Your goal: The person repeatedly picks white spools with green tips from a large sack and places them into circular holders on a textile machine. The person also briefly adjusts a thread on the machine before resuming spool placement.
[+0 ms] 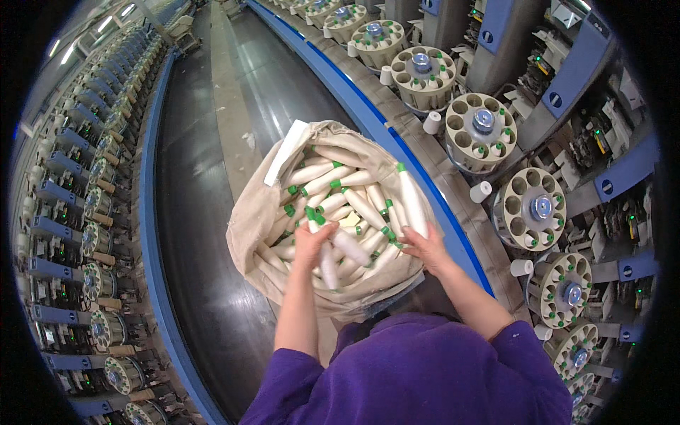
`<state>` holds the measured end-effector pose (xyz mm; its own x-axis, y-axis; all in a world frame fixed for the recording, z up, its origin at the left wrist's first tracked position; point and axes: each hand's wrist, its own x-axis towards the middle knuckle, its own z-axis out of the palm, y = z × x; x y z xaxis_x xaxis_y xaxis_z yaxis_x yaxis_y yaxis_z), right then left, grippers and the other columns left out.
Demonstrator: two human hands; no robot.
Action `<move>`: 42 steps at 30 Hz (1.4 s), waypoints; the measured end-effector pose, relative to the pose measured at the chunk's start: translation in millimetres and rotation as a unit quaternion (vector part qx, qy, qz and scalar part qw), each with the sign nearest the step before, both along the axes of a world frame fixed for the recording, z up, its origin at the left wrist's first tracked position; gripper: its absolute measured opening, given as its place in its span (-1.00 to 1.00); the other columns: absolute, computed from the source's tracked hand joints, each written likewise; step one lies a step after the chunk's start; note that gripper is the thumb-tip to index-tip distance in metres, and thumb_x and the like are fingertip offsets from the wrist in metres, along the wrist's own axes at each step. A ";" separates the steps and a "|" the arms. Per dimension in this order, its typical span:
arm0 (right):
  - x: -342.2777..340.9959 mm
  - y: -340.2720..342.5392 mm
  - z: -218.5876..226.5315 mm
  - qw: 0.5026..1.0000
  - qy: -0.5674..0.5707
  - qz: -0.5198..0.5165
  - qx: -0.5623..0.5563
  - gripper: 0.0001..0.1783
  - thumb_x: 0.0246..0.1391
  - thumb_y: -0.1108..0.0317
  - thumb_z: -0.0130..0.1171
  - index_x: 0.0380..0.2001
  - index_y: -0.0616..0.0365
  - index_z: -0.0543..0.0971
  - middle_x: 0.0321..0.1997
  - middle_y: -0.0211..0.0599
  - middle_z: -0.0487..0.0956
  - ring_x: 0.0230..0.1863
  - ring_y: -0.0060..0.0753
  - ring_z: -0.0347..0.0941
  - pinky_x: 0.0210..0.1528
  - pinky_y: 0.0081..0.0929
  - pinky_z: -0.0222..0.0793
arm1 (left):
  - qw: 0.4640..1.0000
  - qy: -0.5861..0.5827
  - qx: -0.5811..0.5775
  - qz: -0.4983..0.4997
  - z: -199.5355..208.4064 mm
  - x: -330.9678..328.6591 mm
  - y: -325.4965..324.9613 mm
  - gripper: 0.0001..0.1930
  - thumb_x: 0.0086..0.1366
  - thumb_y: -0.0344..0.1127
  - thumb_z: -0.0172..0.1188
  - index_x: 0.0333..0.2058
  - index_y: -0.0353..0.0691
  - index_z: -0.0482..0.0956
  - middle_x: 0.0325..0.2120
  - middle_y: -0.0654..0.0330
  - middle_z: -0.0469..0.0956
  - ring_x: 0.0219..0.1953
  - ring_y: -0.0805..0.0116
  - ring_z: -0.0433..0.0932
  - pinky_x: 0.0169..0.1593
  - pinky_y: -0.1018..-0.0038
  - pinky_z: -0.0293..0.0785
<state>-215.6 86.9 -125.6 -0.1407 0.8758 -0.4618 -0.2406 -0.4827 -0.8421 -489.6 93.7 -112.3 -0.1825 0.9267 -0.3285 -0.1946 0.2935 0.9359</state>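
A plain deep-purple top of matte, soft-looking fabric [425, 368] is worn. Its loose purple left sleeve [283, 386] and loose purple right sleeve [535, 365] are about elbow-length, the right one bearing small pale specks [517, 333] near its edge. The left forearm [297, 312], right forearm [476, 299], left hand [309, 244] and right hand [427, 249] are bare.

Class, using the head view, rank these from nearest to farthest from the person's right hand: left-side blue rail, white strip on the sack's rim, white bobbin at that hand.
1. White bobbin: touching the right hand.
2. White strip: on the upper-left rim of the sack.
3. Blue rail: far left, beside the machine row.
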 end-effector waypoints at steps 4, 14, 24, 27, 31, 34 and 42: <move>51.9 -28.7 16.8 0.995 -0.005 -0.094 -0.027 -0.58 0.01 0.31 0.20 -0.10 0.01 0.28 -0.44 -0.51 0.37 -0.60 -0.70 0.24 -0.61 -0.66 0.22 | 0.971 0.170 -0.024 -0.165 41.3 -31.1 18.3 -0.74 -0.04 -0.29 0.32 -0.39 -0.33 0.56 -0.52 0.15 0.57 -0.54 0.44 0.50 -0.48 0.51 0.43; 126.2 -83.1 53.0 0.989 0.085 -0.116 -0.017 -0.51 0.14 0.14 0.02 0.05 0.09 0.17 -0.40 -0.39 0.42 -0.67 -0.74 0.12 -0.70 -0.75 -0.02 | 0.612 0.522 -0.005 -0.594 -60.7 102.3 46.8 -0.49 -0.05 -0.04 0.16 -0.23 -0.37 0.52 -0.26 -0.20 0.51 -0.24 -0.07 0.52 -0.08 0.23 0.43; 138.6 -75.9 75.7 0.992 0.125 0.017 -0.009 -0.51 0.19 0.12 -0.08 0.13 -0.01 0.14 -0.34 -0.34 0.42 -0.61 -0.66 0.19 -0.61 -0.69 0.10 | 0.918 -0.168 -0.095 -0.346 67.7 179.0 65.8 -0.74 0.11 -0.20 0.18 -0.28 -0.22 0.46 -0.36 0.16 0.51 -0.26 0.29 0.50 -0.11 0.34 0.44; 165.8 -60.9 89.2 0.996 -0.024 0.081 0.015 -0.47 0.13 0.04 0.01 0.10 -0.03 0.19 -0.48 -0.51 0.36 -0.63 -0.71 0.17 -0.64 -0.72 0.07 | 0.854 -0.340 -0.042 -0.392 67.5 232.3 65.7 -0.77 0.15 -0.20 0.13 -0.27 -0.19 0.46 -0.12 0.10 0.44 -0.13 0.22 0.44 0.01 0.27 0.38; 225.8 -35.6 96.4 0.995 0.032 0.086 0.033 -0.47 0.12 0.01 0.02 0.06 0.04 0.26 -0.58 -0.52 0.32 -0.73 -0.77 0.12 -0.71 -0.77 -0.01 | 0.867 -0.319 0.004 -0.382 74.8 297.0 92.2 -0.73 0.17 -0.24 0.13 -0.20 -0.25 0.45 -0.08 0.08 0.41 -0.06 0.21 0.41 0.05 0.32 0.34; 283.6 -15.6 96.6 0.857 0.479 0.192 -0.017 -0.50 0.14 -0.07 -0.08 -0.16 0.19 0.40 -0.82 -0.62 0.14 -0.85 -0.82 -0.04 -0.80 -0.77 -0.12 | 0.857 -0.388 0.039 -0.338 91.5 344.5 121.1 -0.69 0.21 -0.18 0.08 -0.13 -0.23 0.43 -0.10 0.07 0.43 -0.05 0.14 0.41 0.06 0.23 0.34; 417.5 -71.3 100.9 0.850 0.435 -0.246 0.169 -0.62 0.23 0.11 -0.17 -0.68 -0.09 0.27 -0.83 -0.67 0.12 -0.86 -0.75 -0.03 -0.83 -0.72 -0.18 | 0.864 -0.356 0.182 -0.306 119.1 408.5 144.8 -0.63 0.22 -0.16 0.07 -0.06 -0.23 0.43 0.03 0.11 0.32 0.08 0.16 0.28 0.17 0.22 0.19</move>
